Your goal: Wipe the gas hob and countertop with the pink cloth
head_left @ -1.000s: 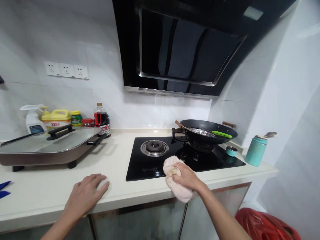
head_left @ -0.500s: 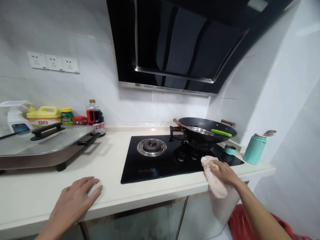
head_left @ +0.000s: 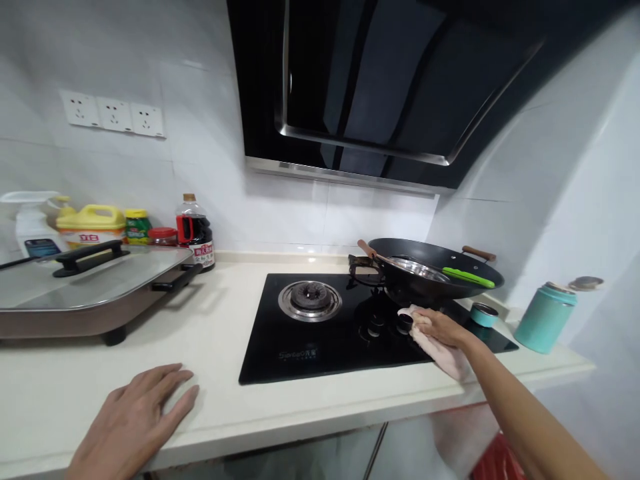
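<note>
My right hand (head_left: 443, 328) grips a pale pink cloth (head_left: 440, 353) and presses it on the black gas stove (head_left: 320, 360), just beside the right control knob (head_left: 404, 323). One end of the cloth trails towards the counter's front edge. A second knob (head_left: 375, 325) stands to the left. Behind the hand, a black wok (head_left: 430, 287) rests over the right burner, with a metal bowl-like piece and a bright green handle (head_left: 470, 277) in it. My left hand (head_left: 133, 417) lies on the white counter (head_left: 220, 333), fingers spread, holding nothing.
An electric pan with a glass lid (head_left: 140, 280) stands at left, before a spray bottle (head_left: 37, 227), a yellow jug (head_left: 93, 223) and a soy sauce bottle (head_left: 195, 230). At right are a small teal cup (head_left: 483, 315) and teal flask (head_left: 545, 317). A range hood (head_left: 350, 80) hangs above.
My right hand has slid the cloth back from the stove's front edge to beside the right knob. The view has shifted slightly. My left hand still lies on the counter.
</note>
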`<state>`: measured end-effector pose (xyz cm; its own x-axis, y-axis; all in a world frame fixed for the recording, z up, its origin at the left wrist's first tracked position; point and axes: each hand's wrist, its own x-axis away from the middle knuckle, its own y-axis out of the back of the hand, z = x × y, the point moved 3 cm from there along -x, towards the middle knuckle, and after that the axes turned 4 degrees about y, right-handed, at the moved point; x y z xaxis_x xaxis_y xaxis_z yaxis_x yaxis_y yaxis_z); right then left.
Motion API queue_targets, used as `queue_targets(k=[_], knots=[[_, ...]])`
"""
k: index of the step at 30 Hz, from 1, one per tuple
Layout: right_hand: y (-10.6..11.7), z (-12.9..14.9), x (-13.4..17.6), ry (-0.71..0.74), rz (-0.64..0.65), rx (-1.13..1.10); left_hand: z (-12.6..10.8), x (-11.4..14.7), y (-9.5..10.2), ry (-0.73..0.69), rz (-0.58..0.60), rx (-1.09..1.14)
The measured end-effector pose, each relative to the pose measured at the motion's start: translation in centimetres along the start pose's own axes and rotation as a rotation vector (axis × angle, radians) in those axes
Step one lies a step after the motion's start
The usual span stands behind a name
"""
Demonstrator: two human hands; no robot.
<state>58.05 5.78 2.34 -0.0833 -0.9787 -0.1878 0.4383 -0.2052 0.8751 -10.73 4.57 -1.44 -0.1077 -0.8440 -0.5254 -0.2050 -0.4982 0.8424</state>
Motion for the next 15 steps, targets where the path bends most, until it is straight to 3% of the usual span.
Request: queue_targets(k=[9,12,15], knots=[[1.0,0.6,-1.4,-0.013,0.356,-0.168,0.5,0.2,-0.6,-0.011,-0.001,0.011],[1.3,0.5,-2.5,-0.049,0.295,0.083,0.4,0.3,-0.3,-0.021,-0.008,0.011],[1.6,0.0,-3.3,-0.187,0.195,0.370,0.3,0.5,-0.1,-0.035,-0.023,0.011]])
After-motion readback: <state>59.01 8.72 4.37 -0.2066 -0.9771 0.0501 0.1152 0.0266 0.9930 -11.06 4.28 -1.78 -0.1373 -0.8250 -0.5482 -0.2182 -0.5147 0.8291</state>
